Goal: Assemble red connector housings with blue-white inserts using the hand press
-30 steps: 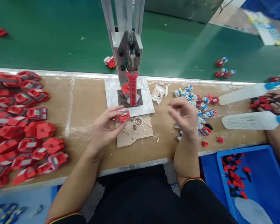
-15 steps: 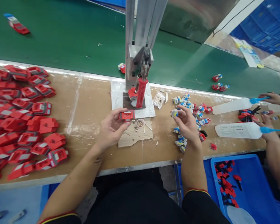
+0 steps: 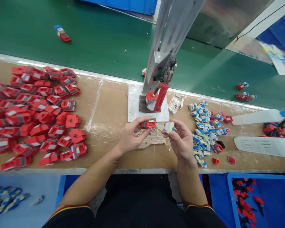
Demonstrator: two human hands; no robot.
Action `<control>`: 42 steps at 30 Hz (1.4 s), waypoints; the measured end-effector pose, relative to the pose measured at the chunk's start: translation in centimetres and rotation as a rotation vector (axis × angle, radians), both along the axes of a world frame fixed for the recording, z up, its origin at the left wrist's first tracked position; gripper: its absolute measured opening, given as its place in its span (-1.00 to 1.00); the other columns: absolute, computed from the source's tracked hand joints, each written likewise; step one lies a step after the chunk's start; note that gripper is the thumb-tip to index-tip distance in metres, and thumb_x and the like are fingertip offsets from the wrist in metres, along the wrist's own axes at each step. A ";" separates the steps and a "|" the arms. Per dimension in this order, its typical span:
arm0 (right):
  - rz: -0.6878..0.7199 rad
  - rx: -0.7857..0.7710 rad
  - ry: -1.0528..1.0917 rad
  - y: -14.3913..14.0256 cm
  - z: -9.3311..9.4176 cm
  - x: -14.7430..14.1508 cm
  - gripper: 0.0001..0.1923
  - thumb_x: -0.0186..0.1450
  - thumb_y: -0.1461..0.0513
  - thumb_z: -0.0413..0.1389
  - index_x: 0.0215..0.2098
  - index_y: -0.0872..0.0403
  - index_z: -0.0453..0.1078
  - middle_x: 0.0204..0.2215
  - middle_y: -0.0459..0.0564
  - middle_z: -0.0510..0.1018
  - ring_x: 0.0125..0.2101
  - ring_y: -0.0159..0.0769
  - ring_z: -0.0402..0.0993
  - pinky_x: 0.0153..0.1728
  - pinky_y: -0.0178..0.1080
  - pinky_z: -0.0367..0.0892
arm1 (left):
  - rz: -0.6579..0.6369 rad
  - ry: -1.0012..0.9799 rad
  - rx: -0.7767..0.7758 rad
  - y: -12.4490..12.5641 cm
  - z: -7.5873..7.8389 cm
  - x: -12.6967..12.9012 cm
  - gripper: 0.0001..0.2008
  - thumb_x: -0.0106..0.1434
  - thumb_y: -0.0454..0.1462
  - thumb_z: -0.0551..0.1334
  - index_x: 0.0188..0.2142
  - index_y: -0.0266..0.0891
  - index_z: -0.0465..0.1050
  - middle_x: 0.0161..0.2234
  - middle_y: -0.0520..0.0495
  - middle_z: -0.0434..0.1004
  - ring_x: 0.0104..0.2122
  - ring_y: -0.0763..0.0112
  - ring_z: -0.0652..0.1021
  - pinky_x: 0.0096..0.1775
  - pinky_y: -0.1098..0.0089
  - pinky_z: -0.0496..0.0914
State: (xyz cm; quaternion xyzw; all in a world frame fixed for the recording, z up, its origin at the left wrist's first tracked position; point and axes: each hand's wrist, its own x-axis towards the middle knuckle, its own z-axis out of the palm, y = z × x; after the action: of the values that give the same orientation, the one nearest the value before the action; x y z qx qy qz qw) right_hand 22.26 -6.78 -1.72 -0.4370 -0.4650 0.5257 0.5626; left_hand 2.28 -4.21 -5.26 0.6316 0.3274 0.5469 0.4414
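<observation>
My left hand (image 3: 134, 134) pinches a red plastic part (image 3: 148, 123) with a grey band and a hollow facing up. Close to its right, my right hand (image 3: 181, 138) grips a small white, blue and yellow plastic part (image 3: 169, 127) between thumb and fingers. The two parts are apart. Just beyond them stands a hand press (image 3: 165, 68) with a red lever handle (image 3: 161, 96); another red piece (image 3: 150, 97) sits under its plunger. Below my hands lies a torn piece of cardboard (image 3: 154, 140) with cotton swabs on it.
A large heap of red parts (image 3: 47, 117) covers the left of the bench. White-and-blue parts (image 3: 204, 133) are piled on the right, beside two bottles (image 3: 263, 146). Behind runs a green belt (image 3: 104, 47). A blue tray (image 3: 277, 202) holds red and black pieces at lower right.
My right hand has come left, bringing the white, blue and yellow part near the red one. The view has shifted left, and the other person's hands have left it.
</observation>
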 end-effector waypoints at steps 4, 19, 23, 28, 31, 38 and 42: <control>-0.054 -0.035 -0.006 -0.7 0.4 -2.6 -0.63 0.22 0.07 0.46 -0.07 -0.06 0.55 -0.24 -0.09 0.68 -0.37 -0.35 0.64 -0.36 -0.31 0.60 | 0.129 0.098 0.145 0.0 -0.2 0.0 -0.67 0.37 -0.35 0.34 0.11 -0.20 0.53 0.04 -0.21 0.72 -0.03 0.27 0.74 0.01 0.37 0.67; -0.194 0.046 -0.110 -0.8 -0.6 -5.1 -0.65 0.22 0.03 0.45 -0.12 -0.06 0.54 -0.25 -0.05 0.63 -0.34 -0.31 0.61 -0.28 -0.23 0.60 | 0.317 0.277 0.538 -0.8 0.5 0.4 -0.45 0.30 -0.45 0.32 0.26 -0.14 0.41 0.24 -0.25 0.58 0.13 0.12 0.68 0.02 0.28 0.68; -0.257 0.182 -0.215 -0.9 -1.2 -5.0 -0.75 0.25 0.13 0.44 -0.13 -0.09 0.59 -0.34 -0.12 0.54 -0.39 -0.37 0.52 -0.41 -0.31 0.44 | 0.196 0.140 0.476 -0.7 0.9 0.1 -0.49 0.32 -0.23 0.43 0.22 -0.19 0.43 0.23 -0.35 0.57 0.19 -0.01 0.62 0.07 0.14 0.67; -0.313 0.287 -0.202 -1.0 -1.9 -5.1 -0.76 0.24 0.10 0.45 -0.16 -0.11 0.60 -0.37 -0.13 0.53 -0.47 -0.38 0.44 -0.46 -0.27 0.39 | 0.151 0.056 0.430 -0.3 0.6 0.0 -0.45 0.20 -0.12 0.53 0.13 -0.16 0.50 0.16 -0.33 0.64 0.08 0.06 0.70 0.03 0.18 0.69; -0.325 0.312 -0.235 -1.2 -2.1 -4.9 -0.73 0.23 0.00 0.44 -0.20 -0.10 0.59 -0.35 -0.09 0.54 -0.46 -0.33 0.44 -0.47 -0.23 0.39 | 0.149 0.049 0.465 -0.2 0.6 -0.2 -0.45 0.17 -0.20 0.55 0.13 -0.12 0.51 0.14 -0.28 0.65 0.03 0.08 0.72 -0.01 0.20 0.70; -0.307 0.340 -0.350 -1.1 -1.0 -3.4 -0.48 0.49 -0.22 -0.05 -0.12 -0.11 0.59 -0.16 0.06 0.53 -0.28 -0.19 0.52 -0.36 -0.13 0.45 | 0.065 -0.019 0.369 -1.1 1.0 0.0 -0.28 0.19 -0.27 0.55 0.30 -0.11 0.37 0.08 -0.25 0.70 0.01 0.15 0.74 -0.04 0.32 0.70; -0.225 0.311 -0.286 -0.5 0.3 -4.2 -0.29 0.48 -0.30 -0.22 -0.11 -0.09 0.60 -0.18 0.06 0.59 -0.21 -0.12 0.56 -0.21 -0.05 0.50 | 0.016 -0.053 0.344 -1.3 1.4 0.4 -0.46 0.14 -0.25 0.57 0.09 -0.16 0.51 -0.03 -0.21 0.72 -0.06 0.18 0.75 -0.07 0.28 0.70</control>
State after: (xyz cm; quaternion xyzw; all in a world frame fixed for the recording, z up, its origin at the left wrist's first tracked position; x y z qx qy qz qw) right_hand 18.07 -7.32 -1.45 -0.4641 -0.5640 0.3144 0.6064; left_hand 2.70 -5.48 -3.90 0.6806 0.2225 0.6147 0.3308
